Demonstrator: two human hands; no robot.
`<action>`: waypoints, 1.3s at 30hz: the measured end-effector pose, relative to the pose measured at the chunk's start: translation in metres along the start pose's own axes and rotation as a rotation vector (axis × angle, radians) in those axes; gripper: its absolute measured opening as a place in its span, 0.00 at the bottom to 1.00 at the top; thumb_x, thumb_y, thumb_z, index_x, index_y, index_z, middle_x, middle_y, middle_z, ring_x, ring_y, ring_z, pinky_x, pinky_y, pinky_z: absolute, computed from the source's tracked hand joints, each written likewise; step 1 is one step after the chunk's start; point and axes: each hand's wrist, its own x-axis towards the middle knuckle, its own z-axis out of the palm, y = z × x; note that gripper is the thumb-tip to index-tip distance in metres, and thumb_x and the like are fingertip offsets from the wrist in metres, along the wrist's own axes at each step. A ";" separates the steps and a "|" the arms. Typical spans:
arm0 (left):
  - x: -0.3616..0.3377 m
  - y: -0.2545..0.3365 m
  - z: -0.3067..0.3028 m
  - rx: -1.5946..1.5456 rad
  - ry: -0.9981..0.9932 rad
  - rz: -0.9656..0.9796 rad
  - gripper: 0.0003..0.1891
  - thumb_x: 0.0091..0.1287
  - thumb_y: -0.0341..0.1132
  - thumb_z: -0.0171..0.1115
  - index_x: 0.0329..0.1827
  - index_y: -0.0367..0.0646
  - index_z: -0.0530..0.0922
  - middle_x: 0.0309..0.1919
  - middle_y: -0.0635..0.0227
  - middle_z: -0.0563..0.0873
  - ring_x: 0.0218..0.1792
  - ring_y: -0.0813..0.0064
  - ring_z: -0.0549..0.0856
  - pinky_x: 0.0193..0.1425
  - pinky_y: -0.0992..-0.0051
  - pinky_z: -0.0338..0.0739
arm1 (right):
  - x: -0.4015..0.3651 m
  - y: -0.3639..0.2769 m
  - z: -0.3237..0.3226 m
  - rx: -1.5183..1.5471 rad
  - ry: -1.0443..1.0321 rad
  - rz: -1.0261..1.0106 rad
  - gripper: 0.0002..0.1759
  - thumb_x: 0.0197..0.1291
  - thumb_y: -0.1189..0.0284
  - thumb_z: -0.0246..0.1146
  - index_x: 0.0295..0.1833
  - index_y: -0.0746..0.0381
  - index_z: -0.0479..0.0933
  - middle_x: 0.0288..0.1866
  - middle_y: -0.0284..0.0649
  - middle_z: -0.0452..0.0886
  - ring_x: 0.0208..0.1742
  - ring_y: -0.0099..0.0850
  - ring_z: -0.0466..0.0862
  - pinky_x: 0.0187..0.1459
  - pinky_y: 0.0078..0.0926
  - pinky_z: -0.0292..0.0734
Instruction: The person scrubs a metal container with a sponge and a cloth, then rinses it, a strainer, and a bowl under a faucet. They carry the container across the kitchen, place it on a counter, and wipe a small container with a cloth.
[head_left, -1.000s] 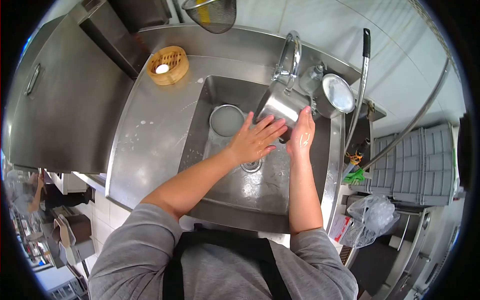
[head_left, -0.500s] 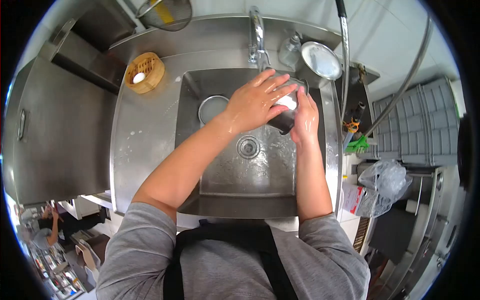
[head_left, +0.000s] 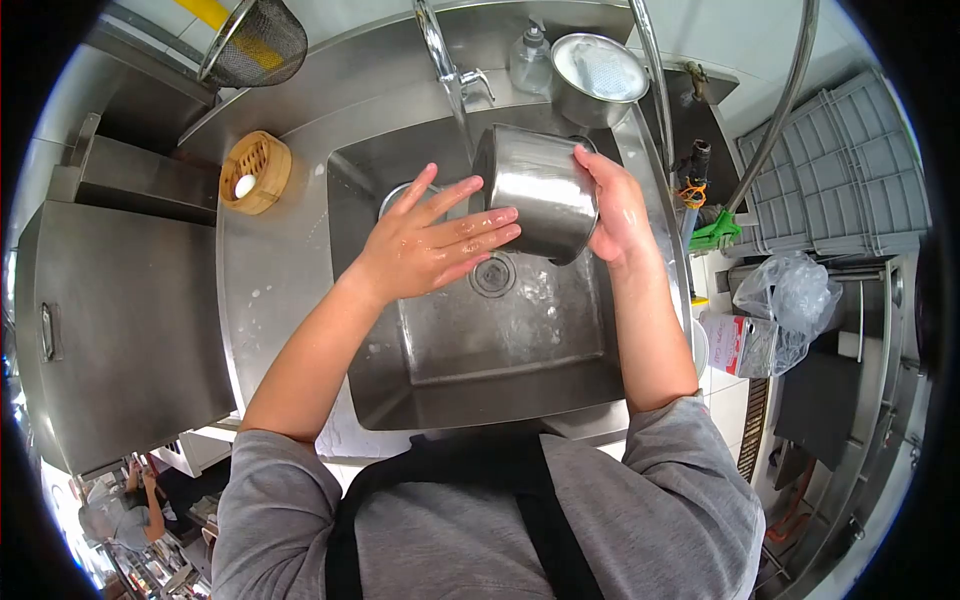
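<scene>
A shiny metal pot (head_left: 543, 190) is held on its side over the steel sink (head_left: 480, 400). My right hand (head_left: 618, 208) grips its rim at the right, thumb on the outer wall. My left hand (head_left: 430, 235), wet and with fingers spread, is at the pot's left end, fingertips at or near its wall; contact is unclear. Behind the pot's left end, the faucet (head_left: 440, 50) reaches down toward the sink. Partly hidden behind my left hand is a round metal item (head_left: 397, 200) in the basin.
A bamboo steamer (head_left: 268, 180) holding a white egg-like item (head_left: 245, 186) stands on the left counter. At the back are a soap bottle (head_left: 530, 62) and another metal pot (head_left: 598, 80). A mesh strainer (head_left: 270, 45) hangs at upper left. A person (head_left: 125, 520) is at lower left.
My left hand has moved left and its fingers have come off the pot's middle. The pot is turned, showing more of its side wall. The camera view has shifted.
</scene>
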 end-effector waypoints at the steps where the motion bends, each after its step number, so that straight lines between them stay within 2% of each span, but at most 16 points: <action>1: 0.000 0.001 -0.001 0.000 0.000 -0.003 0.28 0.48 0.38 0.73 0.57 0.66 0.80 0.61 0.89 0.78 0.69 0.69 0.68 0.76 0.53 0.52 | 0.001 0.000 -0.001 -0.002 -0.001 0.002 0.17 0.67 0.65 0.55 0.48 0.70 0.75 0.45 0.45 0.81 0.43 0.34 0.82 0.48 0.34 0.78; 7: 0.012 -0.002 -0.015 0.009 0.089 -0.027 0.29 0.48 0.38 0.72 0.58 0.67 0.80 0.64 0.81 0.76 0.69 0.63 0.69 0.74 0.53 0.55 | -0.005 -0.004 0.007 0.114 -0.039 0.108 0.15 0.68 0.67 0.53 0.46 0.71 0.74 0.43 0.45 0.79 0.43 0.34 0.81 0.47 0.35 0.79; 9: 0.018 -0.001 -0.021 -0.096 0.034 -0.164 0.29 0.49 0.40 0.71 0.59 0.62 0.79 0.66 0.71 0.74 0.68 0.59 0.69 0.73 0.52 0.57 | 0.007 0.003 -0.005 0.208 -0.076 0.196 0.15 0.67 0.67 0.54 0.46 0.70 0.73 0.43 0.45 0.79 0.43 0.36 0.82 0.47 0.35 0.79; 13: 0.015 -0.001 -0.020 -0.237 0.061 -0.294 0.34 0.48 0.41 0.71 0.63 0.52 0.75 0.67 0.63 0.71 0.69 0.55 0.68 0.72 0.50 0.57 | 0.006 0.010 -0.009 0.247 -0.092 0.218 0.14 0.67 0.67 0.54 0.45 0.70 0.73 0.42 0.45 0.79 0.42 0.36 0.82 0.47 0.35 0.80; 16: 0.002 0.000 -0.013 -0.280 0.043 -0.361 0.36 0.48 0.45 0.72 0.65 0.59 0.73 0.68 0.69 0.71 0.67 0.56 0.70 0.70 0.49 0.60 | 0.002 0.014 -0.008 0.271 -0.107 0.224 0.13 0.66 0.68 0.55 0.44 0.69 0.73 0.42 0.45 0.79 0.42 0.36 0.82 0.47 0.35 0.80; 19: -0.010 0.006 -0.010 -0.348 0.001 -0.387 0.37 0.48 0.38 0.72 0.66 0.49 0.72 0.68 0.62 0.70 0.69 0.56 0.68 0.72 0.51 0.57 | -0.001 0.016 -0.006 0.238 -0.046 0.211 0.13 0.66 0.67 0.56 0.45 0.69 0.73 0.42 0.44 0.79 0.42 0.35 0.82 0.46 0.35 0.80; 22: -0.023 0.011 -0.002 -0.359 0.028 -0.414 0.38 0.49 0.45 0.74 0.66 0.54 0.72 0.68 0.68 0.70 0.68 0.57 0.69 0.71 0.51 0.60 | -0.013 0.015 0.002 0.172 -0.058 0.169 0.13 0.66 0.67 0.56 0.44 0.69 0.73 0.42 0.43 0.79 0.43 0.34 0.81 0.47 0.35 0.79; 26: -0.036 0.017 0.003 -0.377 0.047 -0.440 0.38 0.50 0.44 0.74 0.67 0.54 0.71 0.69 0.66 0.69 0.68 0.57 0.69 0.71 0.51 0.59 | -0.022 0.014 0.010 0.088 -0.084 0.093 0.17 0.66 0.67 0.57 0.50 0.71 0.71 0.45 0.45 0.79 0.46 0.33 0.80 0.50 0.35 0.77; 29: -0.045 0.016 0.007 -0.436 0.062 -0.445 0.37 0.53 0.45 0.72 0.68 0.54 0.69 0.69 0.63 0.68 0.69 0.57 0.68 0.72 0.52 0.58 | -0.017 0.023 0.009 0.056 -0.056 0.064 0.22 0.65 0.66 0.58 0.56 0.73 0.68 0.50 0.46 0.79 0.50 0.32 0.80 0.54 0.33 0.75; 31: -0.046 0.014 0.015 -0.592 0.204 -0.580 0.31 0.65 0.52 0.60 0.70 0.53 0.67 0.70 0.63 0.66 0.70 0.59 0.66 0.72 0.53 0.57 | -0.021 0.023 0.016 0.033 -0.029 0.050 0.24 0.65 0.65 0.59 0.59 0.73 0.67 0.52 0.46 0.78 0.52 0.31 0.79 0.55 0.31 0.74; 32: -0.045 0.012 0.024 -0.584 0.208 -0.586 0.31 0.65 0.52 0.60 0.70 0.53 0.67 0.70 0.63 0.66 0.70 0.59 0.66 0.72 0.53 0.57 | -0.032 0.018 0.025 -0.079 -0.126 0.011 0.26 0.65 0.66 0.61 0.60 0.72 0.67 0.53 0.46 0.78 0.53 0.31 0.78 0.57 0.30 0.72; 34: -0.038 0.004 0.047 -1.243 0.429 -1.169 0.30 0.72 0.60 0.43 0.71 0.53 0.65 0.72 0.65 0.64 0.71 0.61 0.64 0.72 0.57 0.58 | -0.043 0.025 0.035 -0.189 -0.234 -0.022 0.27 0.64 0.66 0.62 0.62 0.72 0.66 0.55 0.45 0.78 0.55 0.30 0.78 0.58 0.29 0.71; 35: -0.028 -0.004 0.058 -1.583 0.556 -1.296 0.33 0.72 0.61 0.40 0.68 0.45 0.68 0.68 0.59 0.69 0.67 0.61 0.69 0.70 0.63 0.63 | -0.044 0.033 0.037 -0.292 -0.331 -0.059 0.27 0.63 0.68 0.64 0.62 0.70 0.66 0.55 0.43 0.78 0.55 0.29 0.78 0.58 0.28 0.71; 36: -0.031 -0.012 0.067 -1.577 0.564 -1.303 0.33 0.72 0.61 0.40 0.68 0.45 0.68 0.68 0.59 0.69 0.67 0.61 0.69 0.70 0.63 0.63 | -0.048 0.040 0.040 -0.395 -0.427 -0.099 0.27 0.62 0.69 0.65 0.63 0.69 0.66 0.55 0.41 0.79 0.55 0.29 0.78 0.58 0.27 0.71; 38: -0.032 -0.028 0.080 -2.407 0.368 -1.162 0.27 0.72 0.55 0.45 0.62 0.42 0.73 0.57 0.59 0.79 0.57 0.62 0.79 0.63 0.65 0.72 | -0.058 0.044 0.050 -0.506 -0.467 -0.185 0.27 0.60 0.72 0.66 0.62 0.69 0.67 0.53 0.43 0.81 0.53 0.29 0.80 0.56 0.28 0.72; 39: -0.030 -0.035 0.084 -2.406 0.373 -1.156 0.27 0.72 0.55 0.45 0.62 0.42 0.73 0.57 0.59 0.79 0.57 0.62 0.79 0.63 0.65 0.72 | -0.055 0.053 0.045 -0.628 -0.478 -0.204 0.28 0.60 0.72 0.66 0.62 0.69 0.66 0.52 0.45 0.81 0.52 0.31 0.81 0.55 0.28 0.72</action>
